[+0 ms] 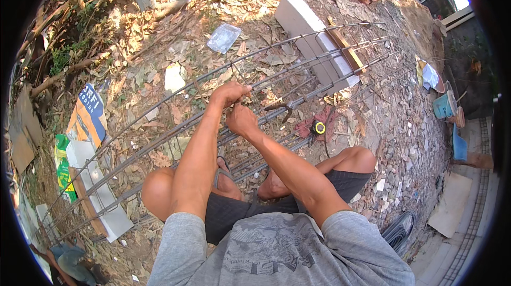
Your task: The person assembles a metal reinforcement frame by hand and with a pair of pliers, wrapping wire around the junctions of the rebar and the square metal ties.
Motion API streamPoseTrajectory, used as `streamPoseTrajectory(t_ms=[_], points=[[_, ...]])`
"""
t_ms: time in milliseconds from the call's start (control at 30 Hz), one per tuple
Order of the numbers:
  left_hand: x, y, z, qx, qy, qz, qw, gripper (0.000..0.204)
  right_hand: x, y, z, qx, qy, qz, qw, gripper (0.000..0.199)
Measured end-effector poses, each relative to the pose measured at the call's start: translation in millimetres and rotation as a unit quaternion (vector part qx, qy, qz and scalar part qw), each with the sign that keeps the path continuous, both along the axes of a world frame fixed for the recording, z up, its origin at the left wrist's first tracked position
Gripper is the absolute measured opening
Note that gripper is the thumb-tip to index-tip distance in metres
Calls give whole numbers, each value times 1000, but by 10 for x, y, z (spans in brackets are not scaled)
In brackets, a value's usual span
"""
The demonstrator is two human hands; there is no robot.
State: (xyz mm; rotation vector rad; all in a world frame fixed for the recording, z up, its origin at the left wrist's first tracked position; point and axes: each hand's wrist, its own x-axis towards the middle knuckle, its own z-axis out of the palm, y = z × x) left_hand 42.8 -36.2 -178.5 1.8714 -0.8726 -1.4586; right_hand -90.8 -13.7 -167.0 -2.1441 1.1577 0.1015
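Note:
A long rebar cage [191, 122] of thin steel bars and stirrups stretches across in front of me, from lower left to upper right. My left hand [230, 94] is closed at one of its upper bars, beside a stirrup. Just below and nearer me, my right hand [242, 120] is curled into a fist, almost touching the left. Whatever the fingers pinch is too small or hidden to make out. A dark, curved-handled hand tool [279, 109] rests on the bars right of my hands. Farther right, a yellow-and-black tape measure [319, 127] lies on a reddish cloth [305, 128].
A pale block [303, 22] with a wooden strip [346, 51] supports the cage's far right end. Another white block [101, 193] sits under its left end. Loose bars [250, 166] run near my feet. A coil of dark cable [400, 230] lies at lower right.

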Motion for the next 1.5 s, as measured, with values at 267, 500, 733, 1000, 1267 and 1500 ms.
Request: streamPoseTrajectory(t_ms=[267, 500, 733, 1000, 1267, 1500], points=[[-125, 74, 8, -93, 10, 51, 994, 33, -346, -140, 385, -39, -102, 79, 991, 34], [-458, 265, 164, -152, -308, 126, 931, 33, -36, -765, 1054, -114, -183, 22, 976, 33], [-570, 324, 74, -192, -395, 97, 893, 38, 853, -1030, 402, -195, 44, 306, 931, 26], [-534, 443, -66, -329, -524, 168, 767, 28, 943, -1005, 859, 134, 57, 187, 971, 44], [-599, 421, 58, -287, -452, 116, 837, 20, 468, -1575, 969, 163, 86, 256, 949, 30], [-606, 420, 102, -320, -404, 129, 847, 19, 265, -1675, 1043, -84, 205, 433, 874, 41]])
